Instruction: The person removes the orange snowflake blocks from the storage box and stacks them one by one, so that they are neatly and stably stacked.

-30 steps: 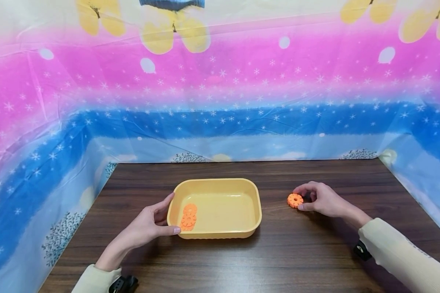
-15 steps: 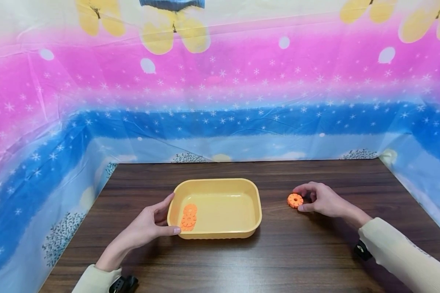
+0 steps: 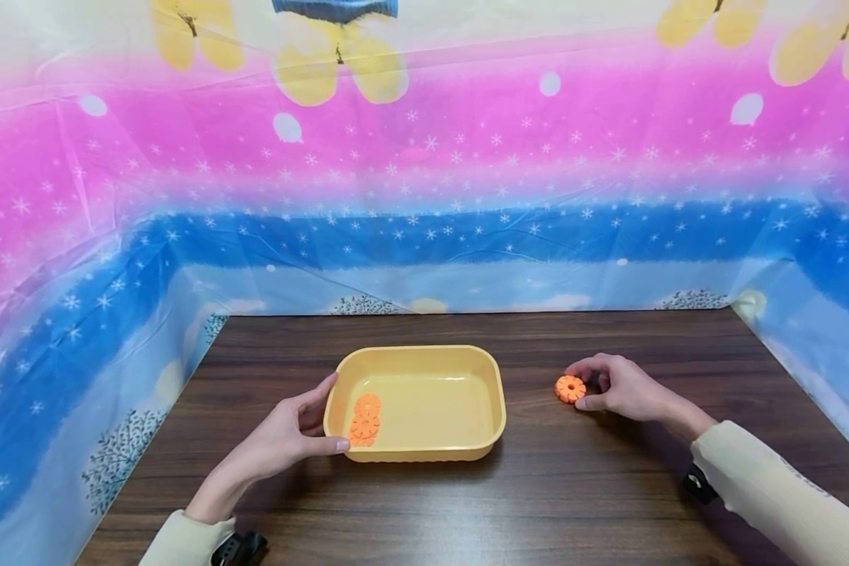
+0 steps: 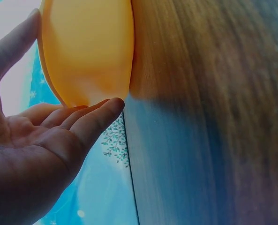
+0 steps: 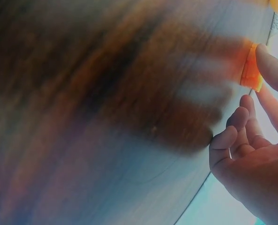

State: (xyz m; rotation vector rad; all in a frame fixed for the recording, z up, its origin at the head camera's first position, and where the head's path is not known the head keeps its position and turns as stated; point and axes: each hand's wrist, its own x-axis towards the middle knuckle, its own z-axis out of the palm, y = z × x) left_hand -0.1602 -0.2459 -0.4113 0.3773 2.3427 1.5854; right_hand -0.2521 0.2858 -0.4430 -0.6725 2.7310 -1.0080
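Observation:
In the head view a yellow plastic basin (image 3: pixel 439 409) stands left of the middle of the table. My left hand (image 3: pixel 283 432) holds its left end, thumb on the near rim corner and fingers along the outer side. Inside, at the left, lie several flat orange notched discs (image 3: pixel 365 420), overlapping. To the right of the basin, my right hand (image 3: pixel 622 387) pinches another orange notched disc (image 3: pixel 570 389) with a centre hole, between thumb and index finger. In the right wrist view this disc (image 5: pixel 251 70) is seen edge-on at the table surface; the other fingers are curled loosely.
The dark wood-grain table (image 3: pixel 538 503) reaches back to a patterned cloth (image 3: pixel 424 236), which hangs behind it and along both sides. Bare wood lies between the basin and the right hand. A dark band with a device sits on each wrist.

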